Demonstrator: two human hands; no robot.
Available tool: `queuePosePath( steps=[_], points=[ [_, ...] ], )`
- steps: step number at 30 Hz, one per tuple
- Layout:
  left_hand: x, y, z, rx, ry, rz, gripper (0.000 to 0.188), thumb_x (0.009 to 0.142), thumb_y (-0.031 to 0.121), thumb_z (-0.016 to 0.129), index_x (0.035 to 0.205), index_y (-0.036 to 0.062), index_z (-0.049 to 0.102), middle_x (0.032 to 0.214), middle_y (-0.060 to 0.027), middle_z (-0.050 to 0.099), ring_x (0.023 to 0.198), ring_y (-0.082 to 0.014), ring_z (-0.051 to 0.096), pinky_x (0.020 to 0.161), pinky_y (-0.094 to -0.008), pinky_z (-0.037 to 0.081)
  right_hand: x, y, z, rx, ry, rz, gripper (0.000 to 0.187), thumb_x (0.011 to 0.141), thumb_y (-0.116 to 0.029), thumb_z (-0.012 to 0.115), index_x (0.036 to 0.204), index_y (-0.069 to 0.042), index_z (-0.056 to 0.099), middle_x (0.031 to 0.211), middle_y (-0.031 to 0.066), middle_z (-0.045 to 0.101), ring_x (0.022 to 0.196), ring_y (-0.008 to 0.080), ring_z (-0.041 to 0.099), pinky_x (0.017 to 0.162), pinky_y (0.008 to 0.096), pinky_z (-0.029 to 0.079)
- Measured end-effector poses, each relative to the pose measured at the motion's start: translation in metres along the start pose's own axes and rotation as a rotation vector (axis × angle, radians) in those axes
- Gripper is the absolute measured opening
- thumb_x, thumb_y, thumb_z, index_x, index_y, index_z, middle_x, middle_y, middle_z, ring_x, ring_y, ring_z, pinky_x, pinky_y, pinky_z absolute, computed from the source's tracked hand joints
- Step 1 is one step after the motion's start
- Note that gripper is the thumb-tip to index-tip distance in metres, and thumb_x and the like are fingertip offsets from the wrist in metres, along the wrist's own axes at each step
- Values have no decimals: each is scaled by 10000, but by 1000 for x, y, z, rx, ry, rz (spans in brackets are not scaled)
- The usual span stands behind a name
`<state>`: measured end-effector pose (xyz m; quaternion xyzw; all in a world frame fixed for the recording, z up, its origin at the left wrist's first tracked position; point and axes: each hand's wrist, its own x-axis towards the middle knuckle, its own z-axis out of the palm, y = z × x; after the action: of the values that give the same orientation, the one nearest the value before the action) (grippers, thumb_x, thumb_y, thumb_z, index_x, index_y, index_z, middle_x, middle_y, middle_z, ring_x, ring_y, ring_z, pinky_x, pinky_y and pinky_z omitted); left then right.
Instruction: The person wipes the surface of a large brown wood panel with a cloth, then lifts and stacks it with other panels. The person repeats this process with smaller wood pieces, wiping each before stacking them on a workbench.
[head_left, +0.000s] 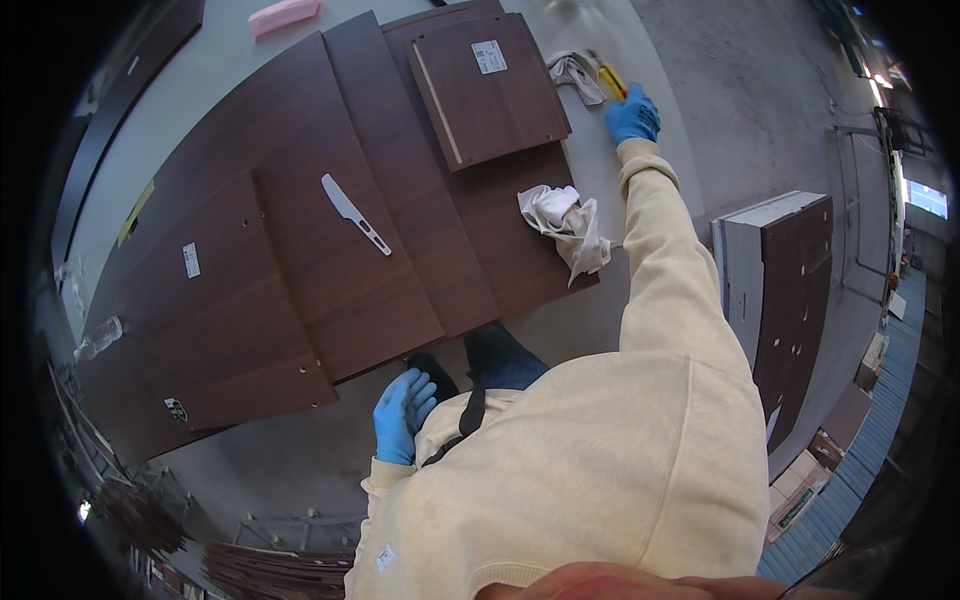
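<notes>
My right hand (pixel 634 116), in a blue glove, reaches out to the far right with its fingers closed round a slim yellow-handled tool (pixel 612 82); its exact kind is unclear. Beside that tool lies a crumpled pale cloth (pixel 577 76). Close to my waist, below the near edge of the boards, my blue-gloved left hand (pixel 402 412) has its fingers curled together and shows nothing in them. A white flat knife with a slotted handle (pixel 356 214) rests on the dark brown panels (pixel 385 290), away from both hands. A second rumpled cloth (pixel 568 225) lies at their right edge.
A smaller brown panel piece (pixel 487 90) with a white label sits on top at the far right. A pink block (pixel 283 17) is at the far left, a clear plastic bottle (pixel 98 338) at the left edge. Another panel stack (pixel 795 300) stands on the right.
</notes>
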<state>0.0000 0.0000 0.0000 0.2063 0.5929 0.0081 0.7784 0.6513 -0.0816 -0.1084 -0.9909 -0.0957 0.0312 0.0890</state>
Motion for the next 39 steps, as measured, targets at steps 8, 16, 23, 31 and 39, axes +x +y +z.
queuePosePath(
  steps=[8, 16, 23, 31, 39],
  points=[
    [3, 8, 23, 44, 20, 38, 450, 1046, 272, 601, 1413, 13, 582, 1372, -160, 652, 1172, -252, 673, 1000, -378, 538, -18, -44, -22, -248, 495, -575, 300, 871, -389, 663, 1002, -140, 764, 1240, 116, 710, 1249, 277, 593, 1073, 468, 360],
    [-33, 41, 58, 199, -109, 205, 435, 1067, 249, 572, 1429, 8, 572, 1371, -156, 654, 1193, -243, 669, 1022, -362, 527, -20, -64, -28, 262, 428, -675, 198, 894, -218, 654, 860, -40, 734, 940, 157, 731, 858, 373, 683, 787, 465, 545],
    [-48, 86, 77, -47, -295, 474, 511, 1054, 144, 597, 1531, 31, 451, 1404, -120, 592, 1251, -219, 611, 1054, -365, 515, -268, -151, -164, 652, 143, -1402, 188, 802, -30, 722, 971, -37, 640, 1198, 168, 688, 1161, 408, 638, 957, 501, 511],
    [-87, 27, -27, -63, -194, 850, 620, 951, 49, 697, 1527, 50, 468, 1479, -108, 555, 1294, -225, 577, 1086, -325, 488, -494, -188, -157, 809, -1311, -424, 339, 951, -286, 739, 1096, 19, 712, 944, 63, 715, 816, 114, 646, 718, 287, 541],
    [-16, -76, -168, -446, 268, 742, 269, 967, 14, 626, 1225, -3, 697, 1096, -101, 737, 915, -177, 708, 825, -313, 597, -612, -229, -87, 422, -1203, -1107, 328, 915, -324, 702, 1022, -15, 725, 910, 151, 728, 823, 300, 702, 777, 400, 559]
  ],
)
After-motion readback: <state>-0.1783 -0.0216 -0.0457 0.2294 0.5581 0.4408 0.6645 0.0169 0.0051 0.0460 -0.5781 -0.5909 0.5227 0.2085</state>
